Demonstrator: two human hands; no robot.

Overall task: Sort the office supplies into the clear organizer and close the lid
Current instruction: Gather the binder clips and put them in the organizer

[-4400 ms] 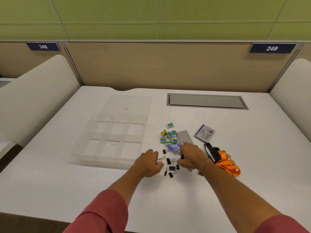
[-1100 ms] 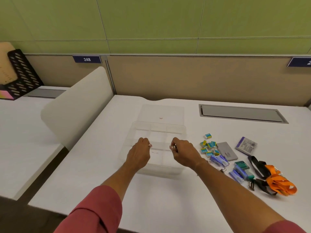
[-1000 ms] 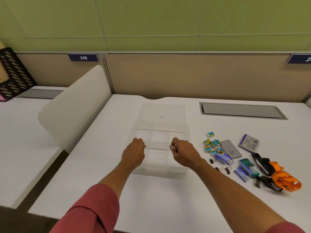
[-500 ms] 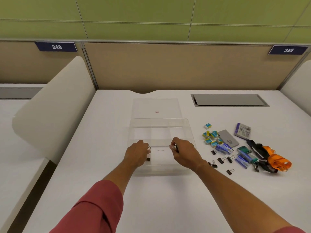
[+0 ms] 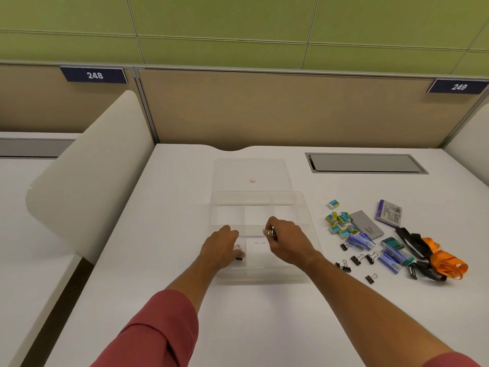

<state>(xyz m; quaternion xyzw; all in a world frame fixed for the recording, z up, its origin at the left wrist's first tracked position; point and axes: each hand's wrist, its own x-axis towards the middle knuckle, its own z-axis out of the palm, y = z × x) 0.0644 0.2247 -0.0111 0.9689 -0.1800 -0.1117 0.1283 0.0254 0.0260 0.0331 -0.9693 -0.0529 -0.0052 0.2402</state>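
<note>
Since the frame from over four seconds back, you had carried both hands from the loose pile across to the clear plastic compartment organizer (image 5: pixel 260 207), and a small black binder clip (image 5: pixel 239 258) now lay in its near-left compartment, where none lay before. The organizer sat on the white surface (image 5: pixel 164 234) in front of you, open top up, its long axis running away from you toward the partition. The flat clear lid (image 5: pixel 251 173) lay just beyond its far edge, touching or nearly so, lined up the same way.

Your left hand (image 5: pixel 221 250) hovered over that near-left compartment, fingers loosely curled; whether it pinched the clip or had let go, I could not tell. Your right hand (image 5: pixel 288 243) was closed around something small and shiny at the fingertips, likely another clip, above the middle compartments.

By my reckoning you were at the start of sorting, dropping the first clips. Next you needed to release the right hand's load into the same compartment, then go back to your right for the remaining black binder clips (image 5: pixel 357 259), the small blue-and-yellow boxes (image 5: pixel 338 221), the grey flat case (image 5: pixel 366 226) and the orange-and-black lanyard (image 5: pixel 439 260).
</note>
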